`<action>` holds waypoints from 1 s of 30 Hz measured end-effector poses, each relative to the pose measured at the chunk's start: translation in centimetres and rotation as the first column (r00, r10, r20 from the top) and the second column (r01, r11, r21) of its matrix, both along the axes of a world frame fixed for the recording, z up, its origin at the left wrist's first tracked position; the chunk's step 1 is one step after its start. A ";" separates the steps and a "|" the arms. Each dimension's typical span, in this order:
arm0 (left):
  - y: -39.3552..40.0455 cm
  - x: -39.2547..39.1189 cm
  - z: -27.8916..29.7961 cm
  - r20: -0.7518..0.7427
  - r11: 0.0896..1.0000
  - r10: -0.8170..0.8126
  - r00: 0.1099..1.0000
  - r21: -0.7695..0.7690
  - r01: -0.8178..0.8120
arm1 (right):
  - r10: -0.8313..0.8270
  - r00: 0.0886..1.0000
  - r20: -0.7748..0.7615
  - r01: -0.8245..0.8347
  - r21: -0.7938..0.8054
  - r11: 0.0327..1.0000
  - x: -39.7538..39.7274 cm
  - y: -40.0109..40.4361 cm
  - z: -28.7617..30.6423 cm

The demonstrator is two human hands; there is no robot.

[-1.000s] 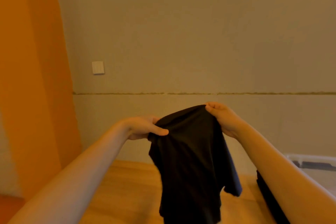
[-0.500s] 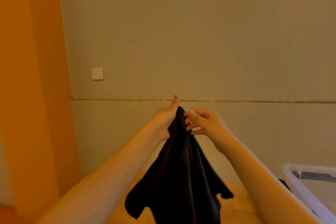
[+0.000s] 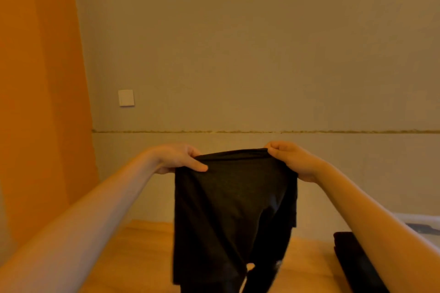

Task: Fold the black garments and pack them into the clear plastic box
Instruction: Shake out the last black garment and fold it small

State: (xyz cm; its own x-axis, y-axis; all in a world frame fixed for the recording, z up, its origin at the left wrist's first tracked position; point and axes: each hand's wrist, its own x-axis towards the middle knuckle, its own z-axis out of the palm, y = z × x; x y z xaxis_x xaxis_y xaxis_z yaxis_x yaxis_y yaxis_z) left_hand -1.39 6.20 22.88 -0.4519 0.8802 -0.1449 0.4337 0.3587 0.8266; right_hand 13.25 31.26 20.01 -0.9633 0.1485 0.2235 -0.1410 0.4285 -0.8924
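Holding up a black garment (image 3: 228,200) by its top edge in front of a beige wall (image 3: 238,43). Gripping the upper left corner with the left hand (image 3: 179,158), thumb over the fabric; pinching the upper right corner with the right hand (image 3: 289,158), fingers curled. Hanging down over the wooden counter (image 3: 142,252). Lying to the right, a second folded black garment (image 3: 357,264), beside the clear plastic box (image 3: 419,220).

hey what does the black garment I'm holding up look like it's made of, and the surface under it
Black garment: seemingly a thin, soft matte knit, maybe cotton jersey; it drapes limply with soft folds and no sheen. Surface: looks like light wood or wood-look laminate, smooth, with faint grain lines; which one can't be told.
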 end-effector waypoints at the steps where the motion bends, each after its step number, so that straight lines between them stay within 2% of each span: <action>1: -0.7 -0.6 -0.2 0.016 1.000 0.010 1.000 0.013 -0.011 | 0.015 1.000 0.009 -0.015 0.051 0.999 0.0 0.4 0.4; 5: -2.5 -2.3 -1.2 0.162 0.983 0.053 0.985 0.167 -0.080 | 0.048 0.992 0.114 -0.074 0.235 0.969 0.0 1.7 2.1; 8: -2.8 -2.4 -1.4 0.150 0.936 0.208 0.967 0.256 -0.241 | -0.039 0.989 0.144 -0.022 0.404 0.914 0.0 2.3 2.9; 10: -2.7 -2.6 -1.1 0.108 0.887 0.309 0.945 0.325 -0.328 | -0.080 0.996 0.050 0.055 0.380 0.923 0.0 2.9 3.5; 13: -2.4 -2.4 -0.5 -0.036 0.860 0.350 0.936 0.408 -0.306 | -0.111 0.994 -0.018 0.111 0.288 0.951 0.0 3.7 3.8; 15: -2.6 -2.1 0.0 -0.134 0.913 0.269 0.954 0.352 -0.208 | -0.136 0.990 -0.028 0.138 0.247 0.959 -0.1 4.6 3.6; 17: -3.1 -1.8 0.6 -0.168 0.984 0.128 0.977 0.148 -0.103 | -0.194 0.979 -0.067 0.203 0.183 0.962 0.2 5.7 3.3; 19: -3.6 -2.3 0.6 -0.187 0.997 0.075 0.979 -0.013 -0.079 | -0.253 0.962 -0.103 0.265 0.132 0.955 1.0 7.1 3.0; 20: -3.9 -2.4 0.5 -0.191 0.996 0.080 0.978 -0.026 -0.086 | -0.261 0.962 -0.081 0.271 0.149 0.951 1.4 7.9 2.6; 22: -3.8 -2.7 0.2 -0.169 0.996 0.068 0.983 0.065 -0.057 | -0.223 0.968 0.117 0.167 0.366 0.916 1.9 8.5 2.0; 24: -2.9 -1.9 0.1 -0.107 0.983 0.006 0.994 0.184 0.014 | -0.169 0.924 0.344 -0.058 0.561 0.826 1.6 6.9 1.8; 25: -2.0 -1.1 0.2 -0.091 0.974 -0.028 0.995 0.220 0.047 | -0.093 0.922 0.376 -0.140 0.548 0.824 0.9 5.4 1.8; 28: 2.0 1.9 0.7 -0.156 0.967 -0.042 0.987 0.243 0.079 | 0.247 0.927 0.282 -0.333 0.318 0.888 -1.5 -1.6 2.0; 30: 3.9 3.4 1.3 -0.198 0.969 0.010 0.980 0.246 0.040 | 0.355 0.912 0.204 -0.399 0.242 0.885 -2.7 -5.1 1.9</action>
